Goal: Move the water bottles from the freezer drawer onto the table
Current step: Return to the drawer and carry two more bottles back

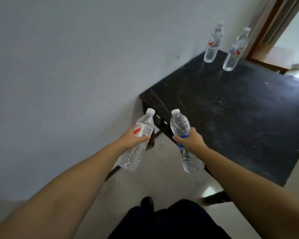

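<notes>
Carrying bottles toward table (231, 107): left hand (134, 138) grips red-label bottle (138, 140), right hand (191, 138) blue-label bottle (182, 131). Next: stand both upright near table's near edge.

You have four water bottles in view: two standing on the table (231, 118), the back bottle (212, 44) by the wall and the front bottle (236, 50) just beside it, and two in your grip, the red-label bottle (138, 138) in your left hand (135, 138) and the blue-label bottle (183, 138) in your right hand (191, 139). One table. Two hands, each holding one.
</notes>
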`<state>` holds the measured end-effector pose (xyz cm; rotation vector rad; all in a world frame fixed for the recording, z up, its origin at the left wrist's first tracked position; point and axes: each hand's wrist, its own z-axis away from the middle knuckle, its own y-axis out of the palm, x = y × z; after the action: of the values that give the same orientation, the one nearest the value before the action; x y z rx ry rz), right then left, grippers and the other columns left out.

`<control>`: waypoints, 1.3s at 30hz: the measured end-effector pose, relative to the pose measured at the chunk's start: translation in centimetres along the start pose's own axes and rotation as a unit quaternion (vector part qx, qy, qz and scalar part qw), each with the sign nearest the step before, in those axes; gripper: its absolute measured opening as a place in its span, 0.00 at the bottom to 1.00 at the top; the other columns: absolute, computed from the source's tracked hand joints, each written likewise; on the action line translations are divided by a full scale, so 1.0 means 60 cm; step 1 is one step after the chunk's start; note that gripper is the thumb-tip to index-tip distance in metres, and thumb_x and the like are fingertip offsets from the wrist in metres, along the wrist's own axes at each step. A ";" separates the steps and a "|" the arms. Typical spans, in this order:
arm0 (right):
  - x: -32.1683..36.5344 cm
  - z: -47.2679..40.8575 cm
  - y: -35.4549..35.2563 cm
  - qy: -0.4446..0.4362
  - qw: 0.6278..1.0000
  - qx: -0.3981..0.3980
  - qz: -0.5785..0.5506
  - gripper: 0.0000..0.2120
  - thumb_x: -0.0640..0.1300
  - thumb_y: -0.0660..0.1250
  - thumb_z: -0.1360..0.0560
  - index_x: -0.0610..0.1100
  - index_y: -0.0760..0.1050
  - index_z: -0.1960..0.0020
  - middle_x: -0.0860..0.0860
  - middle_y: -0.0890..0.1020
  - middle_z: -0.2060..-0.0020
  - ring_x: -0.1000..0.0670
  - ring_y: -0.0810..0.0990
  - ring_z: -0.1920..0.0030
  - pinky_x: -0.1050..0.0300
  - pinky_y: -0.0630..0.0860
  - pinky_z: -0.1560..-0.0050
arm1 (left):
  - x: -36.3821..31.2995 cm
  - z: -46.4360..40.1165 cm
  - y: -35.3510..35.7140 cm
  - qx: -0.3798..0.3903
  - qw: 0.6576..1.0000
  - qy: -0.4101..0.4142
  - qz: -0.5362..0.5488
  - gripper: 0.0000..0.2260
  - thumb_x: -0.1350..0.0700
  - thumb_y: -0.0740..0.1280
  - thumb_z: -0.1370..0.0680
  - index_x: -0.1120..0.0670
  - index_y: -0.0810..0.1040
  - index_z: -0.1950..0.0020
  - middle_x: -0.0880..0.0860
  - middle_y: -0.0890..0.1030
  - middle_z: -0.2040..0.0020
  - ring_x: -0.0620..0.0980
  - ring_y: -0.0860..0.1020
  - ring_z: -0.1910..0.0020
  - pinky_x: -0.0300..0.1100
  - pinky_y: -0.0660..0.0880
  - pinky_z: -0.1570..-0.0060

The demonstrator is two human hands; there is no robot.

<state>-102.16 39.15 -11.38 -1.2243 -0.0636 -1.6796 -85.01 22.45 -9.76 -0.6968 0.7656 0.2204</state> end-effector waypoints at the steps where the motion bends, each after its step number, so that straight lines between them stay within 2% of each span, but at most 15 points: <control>1: 0.002 -0.009 -0.004 0.012 1.000 -0.009 -0.008 0.33 0.52 0.72 0.28 0.43 0.62 0.30 0.45 0.75 0.41 0.50 0.74 0.50 0.56 0.72 0.54 | -0.014 -0.026 -0.002 0.017 1.000 0.006 -0.006 0.31 0.45 0.73 0.29 0.52 0.65 0.31 0.51 0.74 0.42 0.51 0.74 0.47 0.44 0.74 0.50; 5: 0.000 -0.034 -0.040 0.040 0.995 -0.076 -0.052 0.32 0.52 0.73 0.29 0.43 0.63 0.31 0.46 0.75 0.40 0.50 0.74 0.48 0.55 0.73 0.50 | -0.086 -0.105 0.026 0.087 0.995 0.043 -0.039 0.31 0.47 0.73 0.28 0.54 0.64 0.30 0.51 0.74 0.42 0.48 0.73 0.48 0.41 0.72 0.52; 10: -0.022 -0.085 -0.124 0.081 0.980 -0.157 -0.092 0.31 0.54 0.73 0.30 0.44 0.65 0.33 0.47 0.76 0.42 0.48 0.76 0.46 0.52 0.75 0.47 | -0.191 -0.191 0.109 0.155 0.979 0.079 -0.102 0.35 0.44 0.74 0.30 0.54 0.63 0.30 0.52 0.74 0.39 0.50 0.75 0.44 0.45 0.74 0.44; 12: -0.033 -0.116 -0.165 0.089 0.974 -0.180 -0.103 0.30 0.53 0.73 0.29 0.44 0.65 0.34 0.48 0.76 0.44 0.49 0.75 0.47 0.54 0.74 0.49 | -0.235 -0.226 0.147 0.175 0.973 0.094 -0.120 0.35 0.44 0.74 0.31 0.55 0.64 0.30 0.53 0.74 0.38 0.50 0.75 0.43 0.46 0.74 0.43; 16: -0.041 -0.175 -0.267 0.101 0.961 -0.227 -0.118 0.29 0.53 0.72 0.29 0.42 0.65 0.35 0.50 0.74 0.48 0.50 0.74 0.49 0.55 0.72 0.50 | -0.343 -0.297 0.212 0.202 0.963 0.119 -0.134 0.35 0.43 0.74 0.31 0.55 0.64 0.31 0.53 0.74 0.39 0.51 0.76 0.44 0.44 0.75 0.48; 21: -0.055 -0.237 -0.396 0.109 0.947 -0.274 -0.128 0.29 0.52 0.73 0.29 0.42 0.66 0.35 0.48 0.77 0.45 0.49 0.76 0.48 0.54 0.74 0.48 | -0.476 -0.365 0.283 0.204 0.959 0.158 -0.121 0.33 0.46 0.74 0.30 0.56 0.63 0.32 0.53 0.74 0.40 0.49 0.75 0.46 0.44 0.73 0.48; 24: -0.064 -0.262 -0.453 0.101 0.936 -0.304 -0.144 0.28 0.50 0.73 0.28 0.42 0.65 0.34 0.50 0.75 0.47 0.50 0.75 0.49 0.56 0.72 0.49 | -0.533 -0.392 0.326 0.200 0.956 0.182 -0.111 0.30 0.48 0.74 0.29 0.57 0.63 0.36 0.54 0.75 0.40 0.51 0.76 0.45 0.46 0.74 0.43; 26: -0.068 -0.282 -0.488 0.091 0.926 -0.330 -0.161 0.29 0.48 0.73 0.28 0.42 0.64 0.34 0.51 0.74 0.48 0.50 0.75 0.48 0.57 0.71 0.49 | -0.573 -0.409 0.356 0.203 0.954 0.194 -0.109 0.29 0.49 0.74 0.29 0.57 0.63 0.36 0.53 0.75 0.41 0.50 0.76 0.44 0.45 0.74 0.43; 29: -0.069 -0.313 -0.527 0.072 0.909 -0.367 -0.185 0.31 0.45 0.74 0.29 0.41 0.62 0.33 0.48 0.75 0.46 0.50 0.75 0.47 0.56 0.72 0.47 | -0.627 -0.431 0.394 0.208 0.948 0.221 -0.094 0.30 0.50 0.75 0.30 0.56 0.64 0.36 0.52 0.75 0.40 0.51 0.76 0.42 0.46 0.74 0.41; 33: -0.080 -0.382 -0.594 0.056 0.893 -0.399 -0.199 0.33 0.41 0.75 0.30 0.42 0.61 0.31 0.46 0.75 0.39 0.47 0.75 0.41 0.56 0.71 0.40 | -0.719 -0.485 0.467 0.227 0.938 0.252 -0.066 0.30 0.55 0.76 0.31 0.55 0.65 0.35 0.53 0.75 0.39 0.51 0.74 0.40 0.42 0.70 0.42; 36: -0.088 -0.432 -0.641 0.054 0.885 -0.424 -0.184 0.34 0.42 0.75 0.30 0.42 0.61 0.30 0.45 0.75 0.37 0.46 0.75 0.38 0.57 0.70 0.40 | -0.774 -0.528 0.521 0.214 0.938 0.270 -0.041 0.32 0.56 0.78 0.33 0.54 0.66 0.34 0.53 0.75 0.37 0.52 0.74 0.37 0.43 0.70 0.39; 39: -0.097 -0.476 -0.675 0.047 0.869 -0.454 -0.192 0.35 0.44 0.76 0.31 0.41 0.62 0.30 0.44 0.75 0.37 0.46 0.75 0.39 0.55 0.71 0.39 | -0.806 -0.561 0.563 0.190 0.939 0.285 -0.020 0.34 0.56 0.78 0.33 0.55 0.66 0.32 0.54 0.74 0.36 0.52 0.73 0.35 0.38 0.68 0.41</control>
<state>-151.41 47.00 -10.14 -1.8967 0.6603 -2.2116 -152.59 29.07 -9.92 -0.4024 1.3060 -0.1787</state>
